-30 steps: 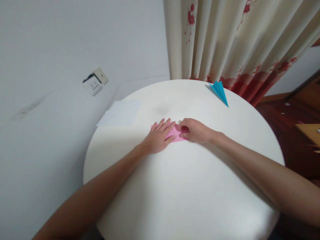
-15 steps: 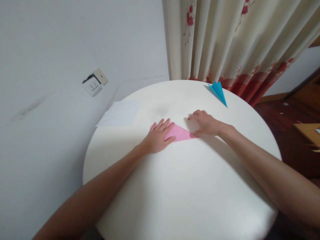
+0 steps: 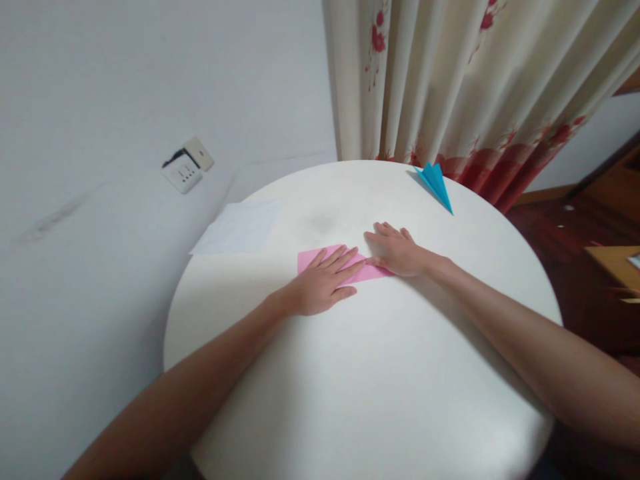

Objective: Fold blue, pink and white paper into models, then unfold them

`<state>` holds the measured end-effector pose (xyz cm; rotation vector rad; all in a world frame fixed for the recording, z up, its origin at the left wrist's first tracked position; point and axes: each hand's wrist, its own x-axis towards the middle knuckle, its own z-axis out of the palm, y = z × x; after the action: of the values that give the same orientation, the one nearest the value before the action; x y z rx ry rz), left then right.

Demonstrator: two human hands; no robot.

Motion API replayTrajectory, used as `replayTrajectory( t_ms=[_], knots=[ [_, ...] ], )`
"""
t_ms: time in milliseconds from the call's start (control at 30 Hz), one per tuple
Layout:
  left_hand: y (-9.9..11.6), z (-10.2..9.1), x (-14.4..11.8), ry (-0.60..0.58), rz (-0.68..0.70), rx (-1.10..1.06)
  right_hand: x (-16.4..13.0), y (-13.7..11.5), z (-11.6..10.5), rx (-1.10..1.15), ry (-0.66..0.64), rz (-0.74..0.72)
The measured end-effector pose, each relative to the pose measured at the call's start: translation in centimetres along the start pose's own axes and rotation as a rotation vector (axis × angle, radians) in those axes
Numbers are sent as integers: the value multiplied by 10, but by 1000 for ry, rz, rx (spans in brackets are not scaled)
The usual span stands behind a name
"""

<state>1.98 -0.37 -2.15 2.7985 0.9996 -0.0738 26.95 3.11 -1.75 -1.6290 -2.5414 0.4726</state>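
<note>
both hands flat, palms down, on a pink folded paper (image 3: 314, 259) near the middle of a round white table (image 3: 380, 387). left hand (image 3: 325, 287) spread open, fingers extended and slightly fanned, covering the paper's middle and near edge; only the paper's left end visible past the fingertips. right hand (image 3: 397, 251) also open and flat, fingers together, pressing the paper's right end; thin pink strip visible under and just in front of it. nothing pinched or gripped by either hand, just pressed. index fingertips of the two hands nearly touching over the paper, hands otherwise side by side, forearms angled in from the near corners. paper lying flat, long axis running left to right between and beneath the hands.

beyond the right hand, well apart, near the far table edge: blue paper plane (image 3: 436, 184), nose pointing toward the right. beyond and left of the left hand, near the table's left rim: white paper sheet (image 3: 239, 227), flat. behind the table: floral curtain (image 3: 450, 87). on the wall, far left of the left hand: wall socket (image 3: 187, 164).
</note>
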Motion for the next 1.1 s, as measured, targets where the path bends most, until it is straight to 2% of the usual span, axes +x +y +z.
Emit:
replayTrajectory(
  t_ms=[133, 400, 600, 700, 833, 867, 900, 967, 1100],
  knots=[
    [-1, 1, -1, 0, -9, 0, 2, 1, 2, 16, -19, -46],
    [-1, 2, 0, 16, -15, -20, -12, 12, -28, 20, -230, 6],
    [0, -1, -1, -6, -20, -25, -17, 25, -36, 44, -269, -10],
    [0, -1, -1, -11, -25, -22, -10, 29, -30, 121, -167, -45],
    [0, 0, -1, 1, -18, -16, 2, 13, -9, 212, 190, 17],
    [-1, 0, -1, 5, -15, -16, 3, 5, -3, 197, 245, -25],
    [-1, 1, -1, 8, -12, -16, 3, -3, 3, 180, 268, -76],
    [-2, 2, -1, 12, -9, -12, 1, -17, 12, 119, 231, -150],
    [-2, 5, 0, 22, -14, -10, -2, -29, 22, -28, 179, -159]
  ],
)
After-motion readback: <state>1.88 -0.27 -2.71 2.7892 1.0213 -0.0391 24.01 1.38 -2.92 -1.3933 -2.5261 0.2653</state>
